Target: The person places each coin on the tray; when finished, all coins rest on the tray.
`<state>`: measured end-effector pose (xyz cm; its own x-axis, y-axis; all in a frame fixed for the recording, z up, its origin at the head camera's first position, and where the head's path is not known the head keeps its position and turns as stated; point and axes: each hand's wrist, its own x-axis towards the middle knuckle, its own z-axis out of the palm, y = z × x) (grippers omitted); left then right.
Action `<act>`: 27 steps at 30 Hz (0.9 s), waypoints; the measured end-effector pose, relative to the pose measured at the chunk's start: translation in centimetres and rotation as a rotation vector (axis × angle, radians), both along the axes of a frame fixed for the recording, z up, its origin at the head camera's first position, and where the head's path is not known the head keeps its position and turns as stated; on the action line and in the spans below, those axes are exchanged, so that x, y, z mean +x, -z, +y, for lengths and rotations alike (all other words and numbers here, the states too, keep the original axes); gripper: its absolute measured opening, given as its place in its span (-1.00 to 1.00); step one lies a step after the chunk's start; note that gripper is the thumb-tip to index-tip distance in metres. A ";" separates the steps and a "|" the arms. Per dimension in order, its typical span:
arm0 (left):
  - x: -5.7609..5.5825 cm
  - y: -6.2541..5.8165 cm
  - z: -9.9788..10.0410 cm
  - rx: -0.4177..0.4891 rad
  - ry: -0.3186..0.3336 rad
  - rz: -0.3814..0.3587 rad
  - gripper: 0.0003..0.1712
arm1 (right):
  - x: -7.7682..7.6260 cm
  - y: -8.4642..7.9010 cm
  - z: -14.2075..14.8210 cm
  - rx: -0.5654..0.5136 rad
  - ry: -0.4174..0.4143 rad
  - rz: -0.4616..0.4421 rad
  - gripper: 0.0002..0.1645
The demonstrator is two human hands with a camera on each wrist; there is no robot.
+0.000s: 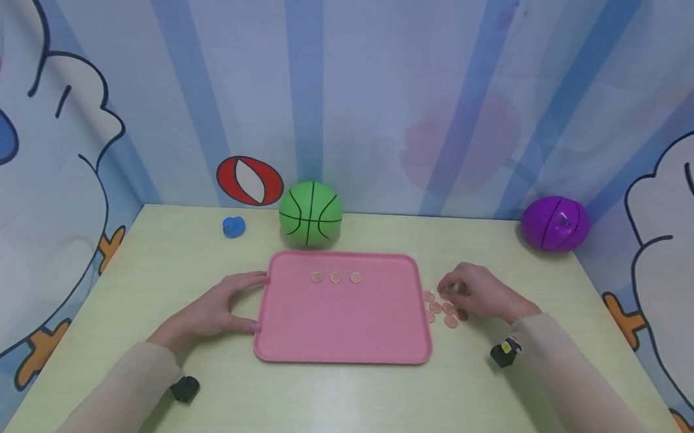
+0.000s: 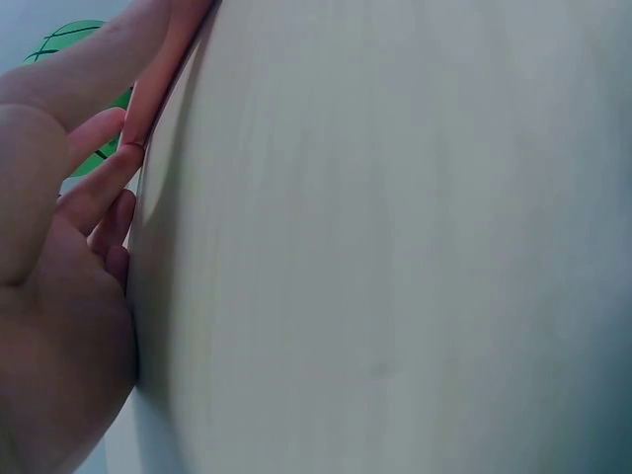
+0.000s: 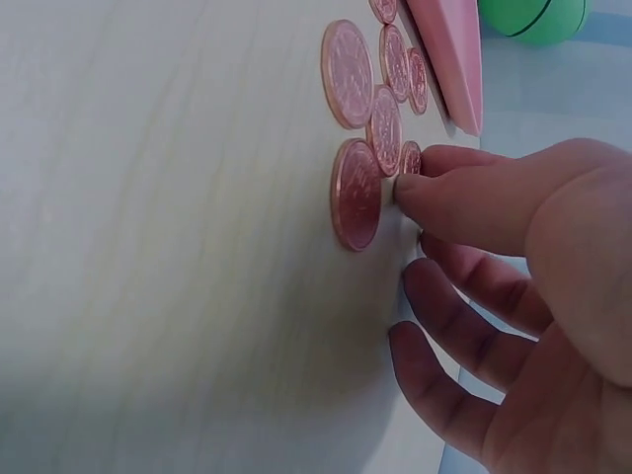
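Observation:
A pink tray [image 1: 341, 334] lies on the table with three copper coins [image 1: 335, 277] in a row near its far side. My left hand [image 1: 213, 304] touches the tray's left edge, thumb and forefinger spread apart along it. Just off the right edge lies a loose group of several copper coins [image 1: 435, 307]. Over the far side of this group, my right hand [image 1: 475, 290] pinches one coin [image 3: 411, 158] between thumb and forefinger, low at the table. Its other fingers curve loosely in the right wrist view. Two larger-looking coins [image 3: 355, 193] lie nearest that camera.
Behind the tray stands a green ball [image 1: 310, 213] with black lines. A small blue rubber duck [image 1: 234, 227] sits left of it. At the back right corner rests a purple ball [image 1: 555, 223]. A printed cloth backdrop [image 1: 376, 100] rises behind the table [image 1: 343, 406].

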<state>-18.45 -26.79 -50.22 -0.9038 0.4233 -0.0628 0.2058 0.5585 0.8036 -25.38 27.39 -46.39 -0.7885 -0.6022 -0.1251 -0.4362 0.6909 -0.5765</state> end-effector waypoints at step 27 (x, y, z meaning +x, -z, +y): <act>0.1 0.0 -0.1 -0.019 -0.009 -0.015 0.13 | -0.5 -1.4 -1.0 0.131 -0.001 -0.102 -0.84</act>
<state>-18.35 -26.87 -50.18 -0.9065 0.4137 -0.0841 0.1887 0.5754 0.7958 -25.86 26.35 -44.95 -0.7671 -0.5763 -0.2818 -0.3808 0.7626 -0.5229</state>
